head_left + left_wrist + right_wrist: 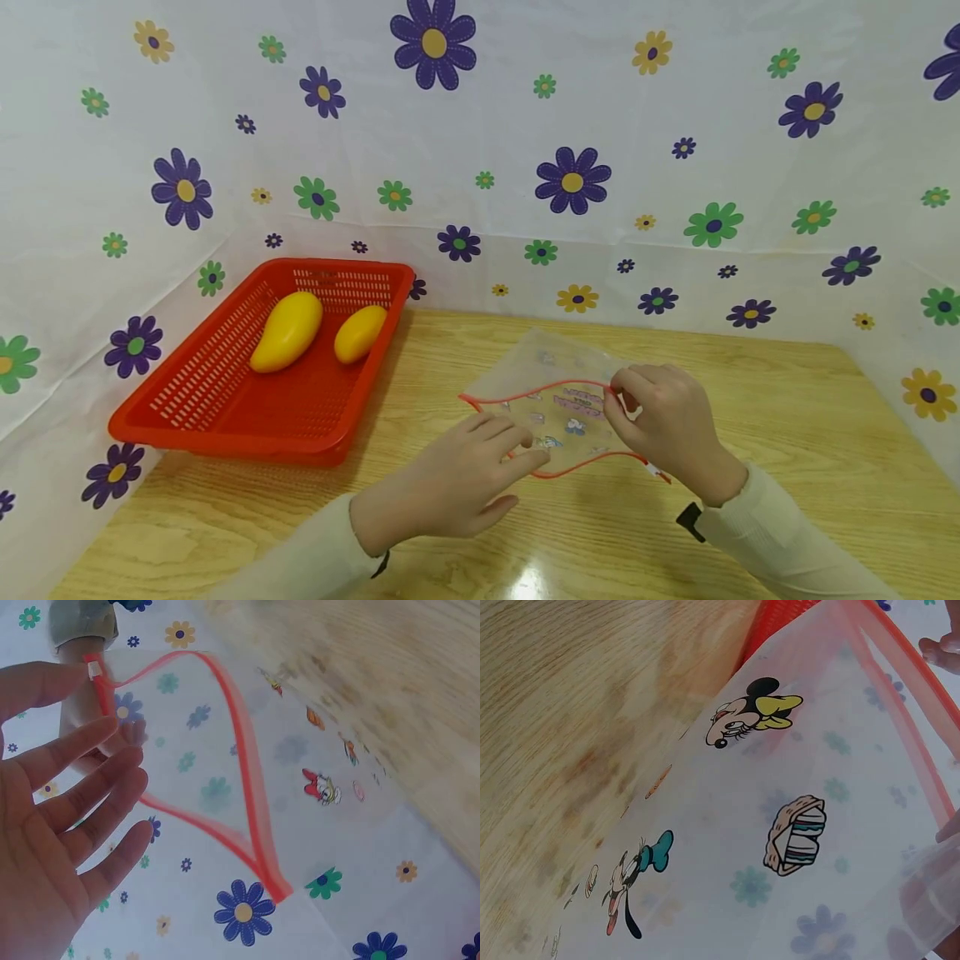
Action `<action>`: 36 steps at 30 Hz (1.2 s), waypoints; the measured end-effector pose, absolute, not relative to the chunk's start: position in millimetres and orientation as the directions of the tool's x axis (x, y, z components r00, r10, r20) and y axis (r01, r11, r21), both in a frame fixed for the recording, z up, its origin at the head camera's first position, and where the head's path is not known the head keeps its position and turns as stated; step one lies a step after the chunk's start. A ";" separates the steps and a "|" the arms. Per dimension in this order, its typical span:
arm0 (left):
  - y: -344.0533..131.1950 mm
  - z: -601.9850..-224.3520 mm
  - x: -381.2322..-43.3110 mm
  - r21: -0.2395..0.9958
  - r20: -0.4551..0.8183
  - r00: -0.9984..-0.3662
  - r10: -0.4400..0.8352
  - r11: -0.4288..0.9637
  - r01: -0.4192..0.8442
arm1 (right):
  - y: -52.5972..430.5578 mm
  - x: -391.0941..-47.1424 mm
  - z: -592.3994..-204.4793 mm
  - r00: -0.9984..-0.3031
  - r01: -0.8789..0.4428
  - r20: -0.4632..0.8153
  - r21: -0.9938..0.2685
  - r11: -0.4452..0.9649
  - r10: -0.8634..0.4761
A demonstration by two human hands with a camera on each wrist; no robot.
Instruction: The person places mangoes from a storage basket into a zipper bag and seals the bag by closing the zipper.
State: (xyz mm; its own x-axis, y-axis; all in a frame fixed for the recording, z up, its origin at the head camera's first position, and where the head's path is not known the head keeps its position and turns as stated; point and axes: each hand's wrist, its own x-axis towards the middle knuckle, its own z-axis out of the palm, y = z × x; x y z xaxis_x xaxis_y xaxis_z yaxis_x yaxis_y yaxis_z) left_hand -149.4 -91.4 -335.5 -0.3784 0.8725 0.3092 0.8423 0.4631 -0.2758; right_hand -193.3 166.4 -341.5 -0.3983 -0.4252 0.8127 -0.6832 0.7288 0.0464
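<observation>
A clear zip bag [540, 367] with a red zip edge and cartoon prints is held with its mouth spread wide. My right hand [669, 425] pinches the upper red edge between thumb and fingers, near the bag's right end. At the front left of the mouth is my left hand [476, 471], palm down, its fingers loosely spread and holding nothing. The left wrist view shows that hand [71, 795] with fingers extended beside the red edge. In the right wrist view the printed bag wall [720, 802] fills much of the picture.
A red plastic basket [360, 417] stands at the left on the wooden table [787, 417]. Inside lie a larger yellow mango [288, 329] and a smaller yellow, oval fruit [360, 333]. A flower-printed white sheet [495, 108] hangs behind and at the sides.
</observation>
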 end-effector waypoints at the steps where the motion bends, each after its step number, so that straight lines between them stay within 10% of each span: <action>1: -93.2 -333.3 -148.2 -0.282 0.308 -0.376 0.874 0.461 0.841 | 166.4 -193.4 -341.5 -0.399 -0.683 0.813 0.046 0.729 -0.425; 36: -165.5 -258.5 -178.4 -0.164 0.303 -0.640 0.706 0.701 0.694 | 167.0 -194.8 -343.5 -0.371 -0.701 0.823 0.056 0.711 -0.430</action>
